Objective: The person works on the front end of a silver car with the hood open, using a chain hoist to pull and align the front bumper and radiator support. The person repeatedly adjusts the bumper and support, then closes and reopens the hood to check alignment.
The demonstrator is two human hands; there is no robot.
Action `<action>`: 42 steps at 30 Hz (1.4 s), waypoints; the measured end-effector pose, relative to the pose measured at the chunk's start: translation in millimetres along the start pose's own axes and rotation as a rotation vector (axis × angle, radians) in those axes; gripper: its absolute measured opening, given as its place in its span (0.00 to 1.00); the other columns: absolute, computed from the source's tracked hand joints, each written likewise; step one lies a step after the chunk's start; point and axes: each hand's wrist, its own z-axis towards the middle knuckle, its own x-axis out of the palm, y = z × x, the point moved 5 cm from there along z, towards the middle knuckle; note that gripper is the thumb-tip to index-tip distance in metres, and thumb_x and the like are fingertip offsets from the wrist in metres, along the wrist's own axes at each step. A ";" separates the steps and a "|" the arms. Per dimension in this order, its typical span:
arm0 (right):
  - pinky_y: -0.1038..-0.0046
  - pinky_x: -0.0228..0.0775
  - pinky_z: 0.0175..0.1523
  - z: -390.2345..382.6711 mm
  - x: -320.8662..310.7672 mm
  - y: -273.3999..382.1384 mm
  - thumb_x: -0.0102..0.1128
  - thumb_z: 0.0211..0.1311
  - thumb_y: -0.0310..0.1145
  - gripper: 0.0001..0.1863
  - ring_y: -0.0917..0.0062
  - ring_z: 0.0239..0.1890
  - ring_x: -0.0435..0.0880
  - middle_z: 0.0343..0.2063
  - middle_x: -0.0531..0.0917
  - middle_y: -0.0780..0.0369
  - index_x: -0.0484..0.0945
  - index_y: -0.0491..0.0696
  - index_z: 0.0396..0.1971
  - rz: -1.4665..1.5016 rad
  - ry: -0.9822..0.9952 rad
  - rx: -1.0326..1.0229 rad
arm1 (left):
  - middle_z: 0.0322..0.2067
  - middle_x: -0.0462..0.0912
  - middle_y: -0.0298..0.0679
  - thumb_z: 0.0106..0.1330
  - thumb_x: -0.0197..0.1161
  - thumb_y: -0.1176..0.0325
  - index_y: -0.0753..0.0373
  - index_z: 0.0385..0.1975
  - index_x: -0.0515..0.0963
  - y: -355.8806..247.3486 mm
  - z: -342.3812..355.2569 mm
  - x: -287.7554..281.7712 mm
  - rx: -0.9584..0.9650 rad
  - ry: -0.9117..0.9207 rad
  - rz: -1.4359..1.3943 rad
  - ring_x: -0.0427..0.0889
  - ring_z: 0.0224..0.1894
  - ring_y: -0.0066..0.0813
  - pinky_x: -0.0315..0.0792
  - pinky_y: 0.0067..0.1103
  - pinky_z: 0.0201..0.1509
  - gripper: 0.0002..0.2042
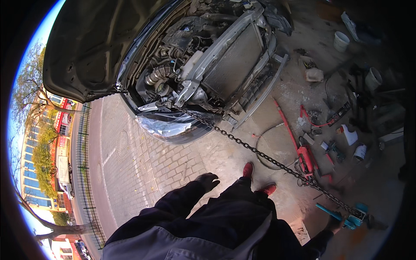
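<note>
A teal lever hoist hangs at the lower right on the end of a taut dark chain. My right hand is closed on the hoist near its handle, partly in shadow. The chain runs up and left to the front corner of a car whose bumper is off and whose hood is raised. Its radiator and metal front frame are bare. Hanging in front of my body, my left hand holds nothing, its fingers loosely bent and apart.
Right of my feet, a red floor jack with a long handle lies under the chain. Around it are a white jug, a can and a hose. Buckets stand farther off. Left are paving and a fence.
</note>
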 end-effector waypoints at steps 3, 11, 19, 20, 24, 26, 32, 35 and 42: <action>0.48 0.74 0.65 -4.8 29.2 -3.4 0.60 0.73 0.52 0.25 0.61 0.52 0.87 0.47 0.88 0.57 0.79 0.47 0.57 0.022 -0.219 -0.153 | 0.49 0.89 0.46 0.70 0.69 0.63 0.61 0.50 0.86 -88.0 29.0 -53.9 0.309 -0.336 -0.063 0.87 0.53 0.47 0.82 0.35 0.58 0.13; 0.68 0.85 0.49 -49.6 112.5 31.9 0.60 0.73 0.58 0.29 0.70 0.43 0.90 0.47 0.90 0.61 0.81 0.51 0.60 0.011 -0.428 -0.175 | 0.56 0.83 0.51 0.57 0.77 0.61 0.64 0.57 0.79 -291.2 79.0 -127.1 0.906 -0.573 0.074 0.82 0.59 0.53 0.77 0.43 0.64 0.28; 0.63 0.79 0.57 22.1 15.7 -12.3 0.68 0.71 0.43 0.14 0.71 0.51 0.84 0.46 0.86 0.58 0.81 0.47 0.43 -0.078 0.098 -0.034 | 0.36 0.86 0.42 0.64 0.69 0.56 0.58 0.43 0.80 -297.0 129.4 -86.4 0.684 -0.190 0.264 0.87 0.44 0.48 0.81 0.41 0.48 0.15; 0.64 0.74 0.59 35.2 -16.6 -12.3 0.69 0.70 0.37 0.11 0.71 0.48 0.80 0.42 0.82 0.65 0.79 0.47 0.43 -0.201 -0.125 -0.037 | 0.36 0.86 0.42 0.65 0.68 0.56 0.58 0.43 0.80 -294.9 129.3 -84.8 0.681 -0.176 0.262 0.87 0.44 0.48 0.81 0.40 0.48 0.15; 0.63 0.73 0.57 50.7 -81.3 23.3 0.64 0.71 0.27 0.07 0.73 0.46 0.77 0.35 0.75 0.62 0.75 0.41 0.39 -0.993 -0.531 -0.286 | 0.35 0.86 0.42 0.66 0.67 0.57 0.59 0.41 0.81 -295.8 127.6 -85.0 0.689 -0.212 0.285 0.87 0.44 0.47 0.81 0.40 0.48 0.13; 0.63 0.74 0.57 51.3 -74.6 14.8 0.64 0.72 0.28 0.08 0.72 0.46 0.79 0.37 0.78 0.61 0.77 0.40 0.42 -0.498 -0.287 -0.268 | 0.36 0.86 0.42 0.66 0.67 0.57 0.59 0.41 0.81 -296.4 130.3 -82.7 0.652 -0.148 0.301 0.87 0.44 0.46 0.81 0.40 0.48 0.13; 0.62 0.73 0.66 12.0 11.9 -16.7 0.68 0.71 0.47 0.21 0.64 0.54 0.86 0.50 0.88 0.56 0.83 0.45 0.51 -0.220 -0.240 -0.083 | 0.37 0.86 0.43 0.66 0.65 0.57 0.58 0.41 0.81 -295.7 139.6 -83.3 0.635 -0.126 0.281 0.87 0.45 0.48 0.81 0.41 0.48 0.13; 0.61 0.73 0.66 -4.5 39.9 -10.5 0.69 0.69 0.45 0.20 0.63 0.53 0.86 0.48 0.88 0.58 0.83 0.45 0.50 -0.106 -0.157 -0.079 | 0.37 0.86 0.44 0.66 0.65 0.58 0.58 0.41 0.81 -296.5 142.2 -84.5 0.660 -0.151 0.251 0.87 0.45 0.49 0.81 0.42 0.48 0.12; 0.59 0.79 0.57 23.5 -39.6 27.8 0.76 0.66 0.37 0.21 0.68 0.51 0.84 0.50 0.88 0.58 0.85 0.42 0.54 -1.007 -0.440 -0.141 | 0.36 0.85 0.43 0.66 0.65 0.58 0.57 0.42 0.80 -294.0 138.8 -78.8 0.660 -0.116 0.278 0.86 0.45 0.49 0.81 0.41 0.48 0.12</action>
